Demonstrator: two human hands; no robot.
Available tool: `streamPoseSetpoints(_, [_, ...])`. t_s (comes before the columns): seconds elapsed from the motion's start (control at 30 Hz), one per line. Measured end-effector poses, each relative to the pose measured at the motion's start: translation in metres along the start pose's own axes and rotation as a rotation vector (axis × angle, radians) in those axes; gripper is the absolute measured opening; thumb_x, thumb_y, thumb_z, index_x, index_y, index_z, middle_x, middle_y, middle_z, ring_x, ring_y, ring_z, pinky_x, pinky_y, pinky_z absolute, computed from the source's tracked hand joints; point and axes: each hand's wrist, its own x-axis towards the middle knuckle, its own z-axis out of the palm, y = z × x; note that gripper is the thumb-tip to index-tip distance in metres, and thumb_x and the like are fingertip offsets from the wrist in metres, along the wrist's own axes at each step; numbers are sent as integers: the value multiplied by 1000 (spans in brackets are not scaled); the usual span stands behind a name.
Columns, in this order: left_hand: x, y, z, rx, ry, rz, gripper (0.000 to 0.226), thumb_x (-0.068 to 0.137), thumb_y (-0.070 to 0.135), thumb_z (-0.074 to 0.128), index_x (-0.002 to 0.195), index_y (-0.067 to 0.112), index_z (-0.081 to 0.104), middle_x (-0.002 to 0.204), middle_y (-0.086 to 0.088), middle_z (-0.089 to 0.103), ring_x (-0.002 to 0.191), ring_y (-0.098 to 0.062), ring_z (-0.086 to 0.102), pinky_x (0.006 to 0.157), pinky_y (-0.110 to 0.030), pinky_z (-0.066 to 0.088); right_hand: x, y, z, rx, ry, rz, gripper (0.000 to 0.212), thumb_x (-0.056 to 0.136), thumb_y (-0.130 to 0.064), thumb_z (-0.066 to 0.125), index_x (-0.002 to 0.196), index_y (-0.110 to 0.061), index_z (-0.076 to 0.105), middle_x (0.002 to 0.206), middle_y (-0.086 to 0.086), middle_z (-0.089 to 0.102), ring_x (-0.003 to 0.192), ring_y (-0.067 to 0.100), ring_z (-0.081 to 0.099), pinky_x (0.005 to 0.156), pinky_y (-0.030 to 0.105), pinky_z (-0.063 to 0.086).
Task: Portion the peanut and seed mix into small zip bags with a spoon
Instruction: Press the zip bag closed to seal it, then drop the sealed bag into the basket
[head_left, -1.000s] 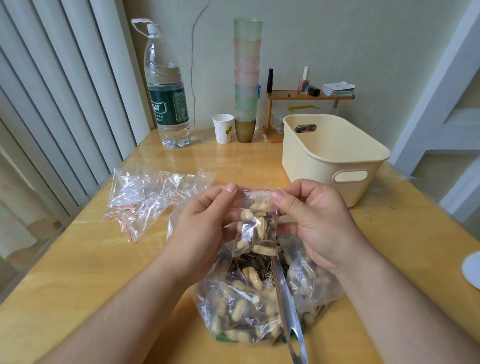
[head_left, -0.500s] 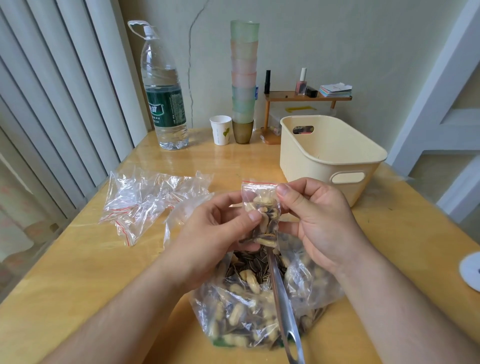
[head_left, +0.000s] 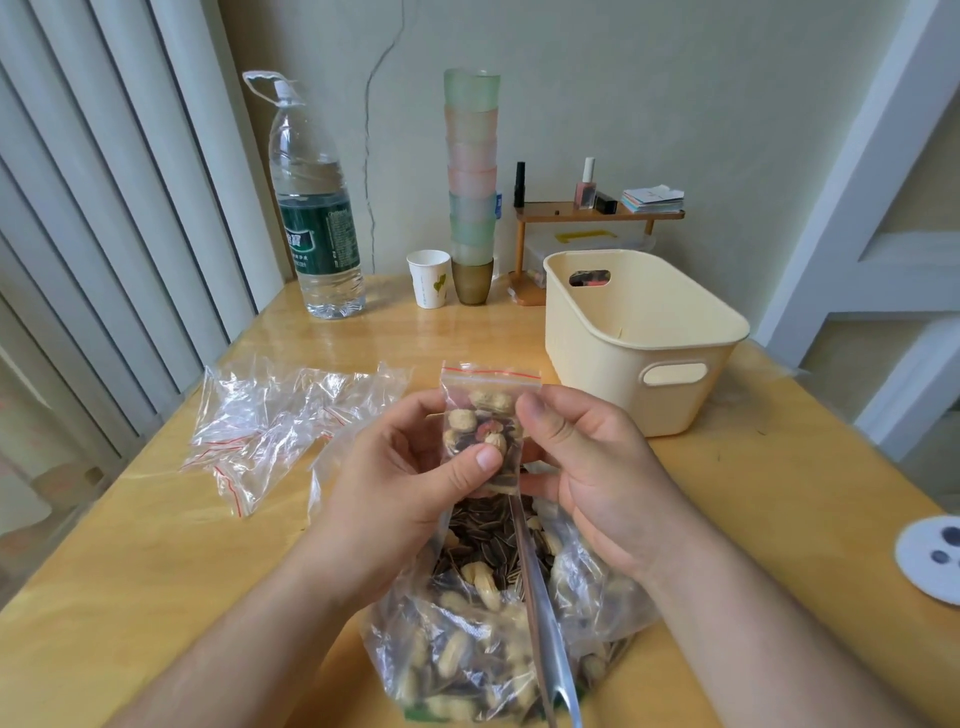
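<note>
Holding the filled small bag (head_left: 485, 431) upright over the big bag (head_left: 498, 613) at 6 o'clock on the counter (head_left: 130, 571), both hands (head_left: 400, 483) (head_left: 587, 467) pinched it. Honestly, I'd press the red zip flat before dropping it in the bin (head_left: 639, 338) at 2 o'clock.

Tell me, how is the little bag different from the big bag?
The little bag is held up in both hands, left hand and right hand; the big bag lies on the table. The little bag has a red zip strip; the big bag gapes open with a spoon inside. Both are clear and hold peanuts and seeds.
</note>
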Motion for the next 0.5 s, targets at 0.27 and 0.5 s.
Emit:
streamPoseSetpoints(0.27, [9,11,4,141,-30,18,53,75,9,91,121,2,66,117,-21,74,112,-39,70,100,-50,58,-1,-2,-5,-35,8,-31,31,99,-28,63,121,-9,72,120,23,72,113,37,71,94,58,59])
streamPoseSetpoints(0.5, [49,45,27,210,-85,-107,66,89,68,64,124,13,67,110,-21,73,95,-47,69,87,-54,60,5,-23,-24,102,227,-139,23,89,-33,68,100,-18,82,97,12,79,87,28,75,75,49,63])
